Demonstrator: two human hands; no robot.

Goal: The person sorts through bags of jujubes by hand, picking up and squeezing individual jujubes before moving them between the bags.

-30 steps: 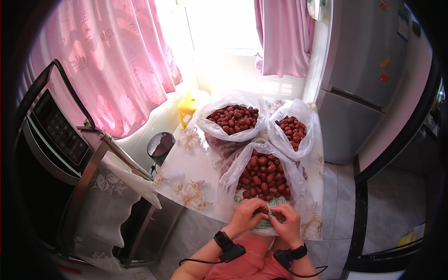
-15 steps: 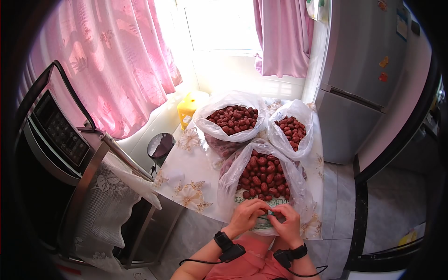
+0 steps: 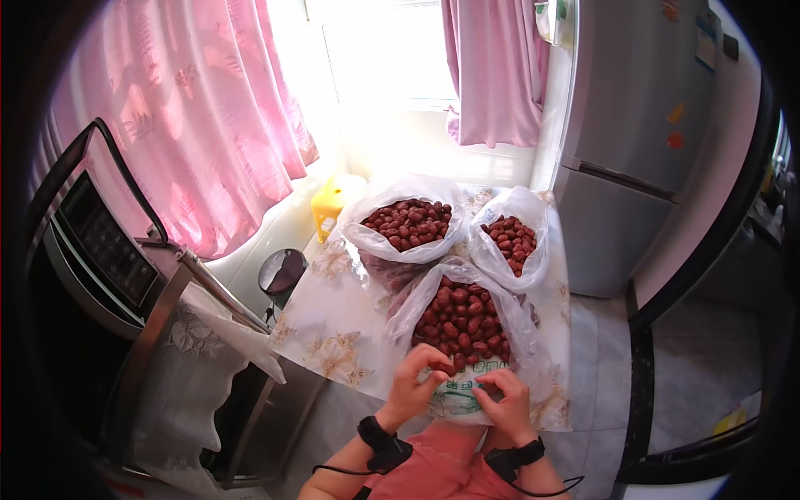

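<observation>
Red dates (image 3: 462, 321) fill an open plastic bag (image 3: 518, 321) at the front of the table. My left hand (image 3: 412, 383) is at the bag's lower left edge, its thumb and index finger curved around a single red date (image 3: 444, 368). My right hand (image 3: 507, 402) is over the green-printed front of the bag, fingers bent with thumb and index tips close together; whether anything small is between them cannot be made out. Behind stand a large bag of dates (image 3: 408, 223) and a smaller bag of dates (image 3: 511, 239).
A flowered cloth covers the table (image 3: 321, 333). A yellow container (image 3: 327, 208) stands at its back left, with a dark-lidded bin (image 3: 282, 271) beside it. An oven-like appliance (image 3: 104, 242) is at the left, a grey refrigerator (image 3: 625, 158) at the right.
My hands have moved apart from each other. The left has shifted left and up to the dates and now has one at its fingertips. The view has shifted slightly.
</observation>
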